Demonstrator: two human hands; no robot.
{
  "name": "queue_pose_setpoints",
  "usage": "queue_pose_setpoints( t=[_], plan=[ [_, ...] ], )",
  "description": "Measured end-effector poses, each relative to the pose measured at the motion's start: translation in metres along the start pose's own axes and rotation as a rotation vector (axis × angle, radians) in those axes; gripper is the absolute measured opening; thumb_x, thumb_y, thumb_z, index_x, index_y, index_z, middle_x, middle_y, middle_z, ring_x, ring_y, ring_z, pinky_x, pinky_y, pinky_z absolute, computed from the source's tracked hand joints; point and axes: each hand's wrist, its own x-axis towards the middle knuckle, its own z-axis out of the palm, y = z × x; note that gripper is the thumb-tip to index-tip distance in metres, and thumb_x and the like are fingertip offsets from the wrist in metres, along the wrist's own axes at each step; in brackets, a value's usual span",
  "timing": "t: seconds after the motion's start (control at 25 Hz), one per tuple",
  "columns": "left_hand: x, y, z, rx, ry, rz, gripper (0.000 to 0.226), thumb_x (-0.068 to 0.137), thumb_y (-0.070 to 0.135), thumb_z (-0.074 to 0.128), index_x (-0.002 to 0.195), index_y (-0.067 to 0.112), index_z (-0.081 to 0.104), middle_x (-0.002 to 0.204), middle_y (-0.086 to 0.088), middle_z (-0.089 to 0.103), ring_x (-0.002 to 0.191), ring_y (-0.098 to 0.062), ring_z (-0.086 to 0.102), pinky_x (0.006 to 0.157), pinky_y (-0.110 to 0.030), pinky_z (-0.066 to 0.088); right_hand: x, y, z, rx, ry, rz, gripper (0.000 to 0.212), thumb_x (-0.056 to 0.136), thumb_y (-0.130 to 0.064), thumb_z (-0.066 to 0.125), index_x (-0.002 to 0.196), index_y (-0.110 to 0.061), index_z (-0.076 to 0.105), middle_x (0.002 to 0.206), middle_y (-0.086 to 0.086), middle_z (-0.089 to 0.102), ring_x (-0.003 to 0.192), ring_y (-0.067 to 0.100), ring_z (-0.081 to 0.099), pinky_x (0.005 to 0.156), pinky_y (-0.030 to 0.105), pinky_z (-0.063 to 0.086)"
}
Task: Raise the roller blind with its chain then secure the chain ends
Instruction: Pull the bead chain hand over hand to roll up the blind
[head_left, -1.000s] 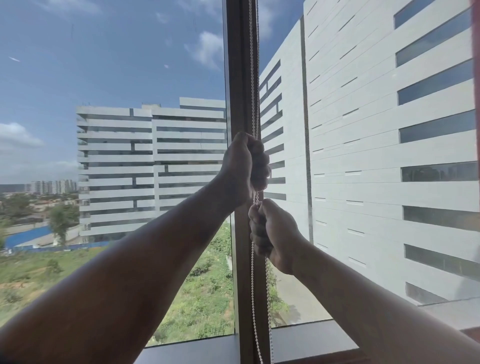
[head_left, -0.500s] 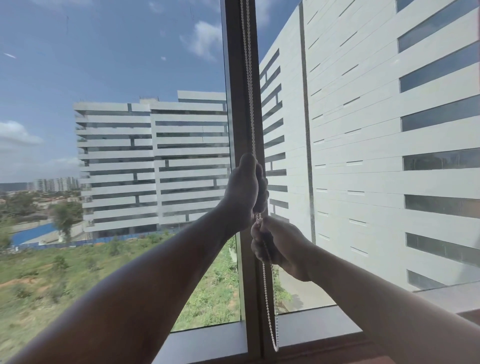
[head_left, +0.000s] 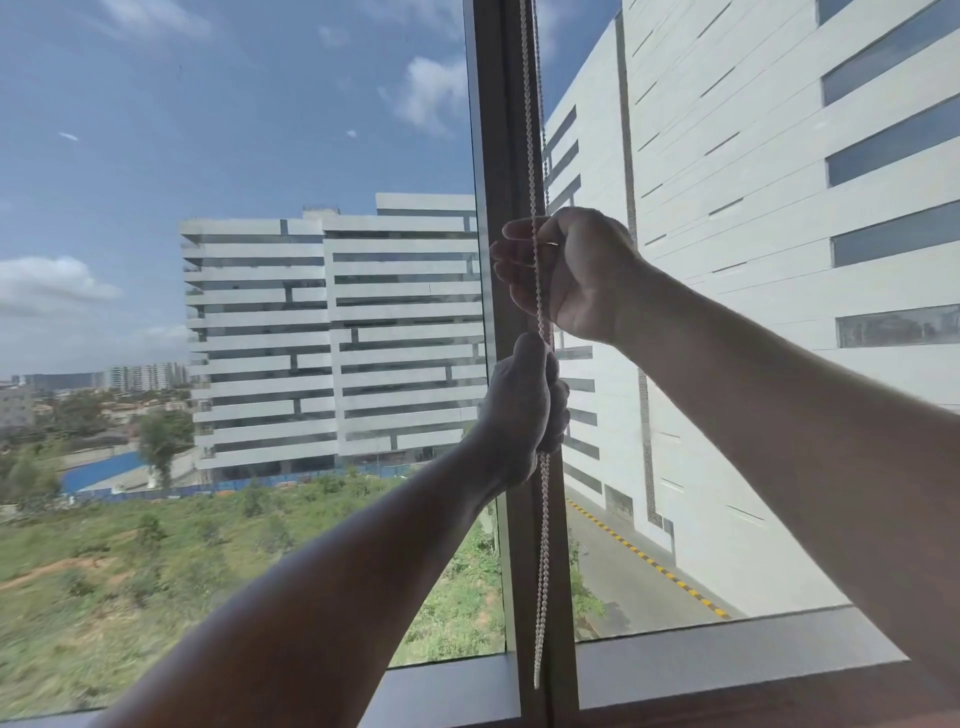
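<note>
Head view, the only view. Landmark: the dark window mullion between the two panes.

The bead chain hangs straight down the face of the mullion, both strands close together, its bottom loop ending just above the sill. The roller blind itself is out of frame above; I cannot tell how high it sits.

My left hand is in front of the mullion, lower down, closed in a full fist around the chain. My right hand is directly above it, just right of the mullion, fingers loosely curled and half open, with a strand running across them and pinched under the thumb.

Judgement: I am in the raising step, hand-over-hand pulling; no glass in view is covered, so the blind looks largely up. Securing has not begun.

Next move calls for the right hand closing firmly on the pulling strand alone, then a straight downward draw along the mullion while the left lets go. No cleat or hook is visible for the tie-off.
</note>
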Motion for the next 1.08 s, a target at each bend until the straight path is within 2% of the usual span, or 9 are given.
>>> queue_pose_setpoints(
  t=[0.12, 0.24, 0.52, 0.64, 0.72, 0.76, 0.84, 0.96, 1.08],
  plan=[
    [-0.004, 0.003, -0.002, 0.034, -0.018, 0.027, 0.041, 0.099, 0.02, 0.029, 0.059, 0.026, 0.025, 0.046, 0.002, 0.019, 0.037, -0.011, 0.011, 0.042, -0.017, 0.014, -0.001, 0.0, 0.009, 0.045, 0.029, -0.021, 0.032, 0.091, -0.004, 0.032, 0.079, -0.013, 0.06, 0.053, -0.001, 0.044, 0.043, 0.012, 0.025, 0.048, 0.023, 0.017],
    [-0.005, 0.002, -0.003, 0.054, -0.037, 0.033, 0.04, 0.099, 0.021, 0.029, 0.06, 0.026, 0.024, 0.047, 0.002, 0.019, 0.038, -0.011, 0.011, 0.043, -0.017, 0.013, -0.002, 0.003, 0.011, 0.049, 0.035, -0.022, 0.033, 0.087, -0.006, 0.029, 0.064, -0.023, 0.045, 0.051, -0.007, 0.023, 0.047, 0.013, 0.007, 0.048, 0.023, 0.007],
    [-0.024, -0.054, -0.011, 0.17, -0.107, -0.059, 0.043, 0.103, 0.029, 0.029, 0.06, 0.026, 0.028, 0.046, 0.0, 0.026, 0.039, -0.016, 0.019, 0.044, -0.024, 0.013, -0.023, 0.057, -0.012, -0.026, 0.073, 0.047, 0.032, 0.087, -0.008, 0.03, 0.062, -0.025, 0.039, 0.044, -0.008, 0.021, 0.04, 0.012, 0.008, 0.049, 0.026, 0.005],
    [-0.023, -0.057, -0.018, 0.242, -0.219, -0.139, 0.037, 0.098, 0.036, 0.031, 0.063, 0.025, 0.029, 0.053, -0.002, 0.036, 0.046, -0.018, 0.03, 0.045, -0.023, 0.025, -0.029, 0.066, -0.021, -0.061, 0.059, 0.058, 0.032, 0.087, -0.008, 0.03, 0.061, -0.025, 0.039, 0.044, -0.008, 0.022, 0.04, 0.012, 0.009, 0.047, 0.026, 0.007],
    [-0.017, -0.043, -0.024, 0.354, -0.292, -0.23, 0.037, 0.092, 0.043, 0.035, 0.064, 0.021, 0.045, 0.064, -0.006, 0.057, 0.058, -0.023, 0.054, 0.053, -0.024, 0.041, -0.031, 0.064, -0.026, -0.067, 0.06, 0.055, 0.032, 0.088, -0.009, 0.03, 0.062, -0.025, 0.04, 0.044, -0.008, 0.022, 0.039, 0.012, 0.01, 0.044, 0.023, 0.009],
    [-0.012, -0.035, -0.028, 0.453, -0.307, -0.258, 0.042, 0.093, 0.046, 0.036, 0.069, 0.019, 0.058, 0.076, -0.004, 0.07, 0.073, -0.025, 0.067, 0.063, -0.028, 0.047, -0.032, 0.062, -0.027, -0.063, 0.064, 0.05, 0.032, 0.089, -0.009, 0.03, 0.063, -0.024, 0.041, 0.044, -0.008, 0.023, 0.038, 0.011, 0.011, 0.042, 0.022, 0.01],
    [-0.001, -0.015, -0.035, 0.565, -0.294, -0.262, 0.044, 0.099, 0.048, 0.039, 0.088, 0.018, 0.07, 0.099, 0.002, 0.076, 0.095, -0.028, 0.069, 0.08, -0.036, 0.045, -0.033, 0.06, -0.03, -0.039, 0.082, 0.04, 0.03, 0.09, -0.008, 0.033, 0.066, -0.022, 0.045, 0.043, -0.008, 0.025, 0.036, 0.01, 0.014, 0.04, 0.02, 0.016],
    [0.023, 0.027, -0.032, 0.477, -0.142, -0.098, 0.036, 0.099, 0.031, 0.041, 0.109, 0.011, 0.069, 0.119, -0.008, 0.073, 0.112, -0.025, 0.064, 0.089, -0.04, 0.045, -0.037, 0.059, -0.032, -0.054, 0.089, 0.045, 0.038, 0.093, -0.011, 0.04, 0.059, -0.021, 0.053, 0.046, -0.006, 0.032, 0.036, 0.01, 0.022, 0.042, 0.021, 0.024],
    [0.05, 0.087, -0.01, 0.078, 0.011, 0.012, 0.03, 0.102, 0.016, 0.036, 0.111, 0.007, 0.063, 0.119, -0.02, 0.074, 0.101, -0.031, 0.068, 0.088, -0.042, 0.051, -0.042, 0.059, -0.025, -0.07, 0.028, 0.041, 0.046, 0.096, -0.016, 0.042, 0.051, -0.026, 0.041, 0.044, -0.008, 0.027, 0.038, 0.012, 0.015, 0.048, 0.029, 0.01]
  ],
)
